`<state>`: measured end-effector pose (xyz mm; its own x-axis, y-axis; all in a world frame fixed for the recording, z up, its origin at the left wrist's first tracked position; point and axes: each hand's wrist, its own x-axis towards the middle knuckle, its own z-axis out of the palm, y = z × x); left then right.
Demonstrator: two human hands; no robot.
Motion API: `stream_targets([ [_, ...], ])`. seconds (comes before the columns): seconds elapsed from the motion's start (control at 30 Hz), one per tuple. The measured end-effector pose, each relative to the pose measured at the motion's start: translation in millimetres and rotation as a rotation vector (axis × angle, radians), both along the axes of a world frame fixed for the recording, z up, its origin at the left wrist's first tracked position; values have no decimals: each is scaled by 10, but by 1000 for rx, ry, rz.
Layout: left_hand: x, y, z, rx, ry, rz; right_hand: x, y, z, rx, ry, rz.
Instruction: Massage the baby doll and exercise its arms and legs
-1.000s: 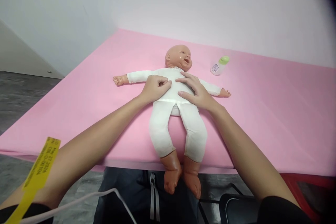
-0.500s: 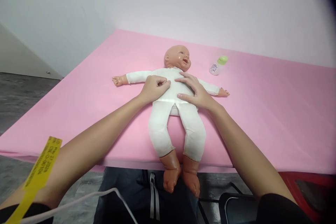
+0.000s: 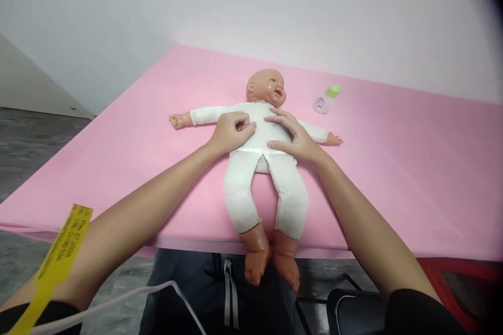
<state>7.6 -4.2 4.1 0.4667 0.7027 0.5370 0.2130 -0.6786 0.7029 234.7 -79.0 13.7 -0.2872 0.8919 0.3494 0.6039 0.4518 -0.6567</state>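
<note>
A baby doll [image 3: 262, 167] in a white bodysuit lies on its back on the pink table surface [image 3: 393, 178], arms spread, bare feet hanging over the near edge. My left hand [image 3: 231, 133] rests on the doll's chest with fingers curled, pinching the white fabric. My right hand [image 3: 293, 136] lies flat on the doll's belly and side, fingers spread, thumb pointing toward the other hand. Both hands touch the bodysuit at the torso.
A small clear bottle with a green cap [image 3: 326, 99] lies on the pink surface to the right of the doll's head. A white wall stands behind. A yellow tag [image 3: 58, 254] and white cable hang at lower left; a dark chair [image 3: 353, 311] is below.
Almost nothing: both hands stay on the doll's torso, with only a tiny shift of the view.
</note>
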Motion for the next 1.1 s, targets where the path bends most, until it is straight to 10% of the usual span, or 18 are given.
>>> stream_targets([
  [1.1,-64,125,-34,59,132,-335,31,10,12,-34,-7,61],
])
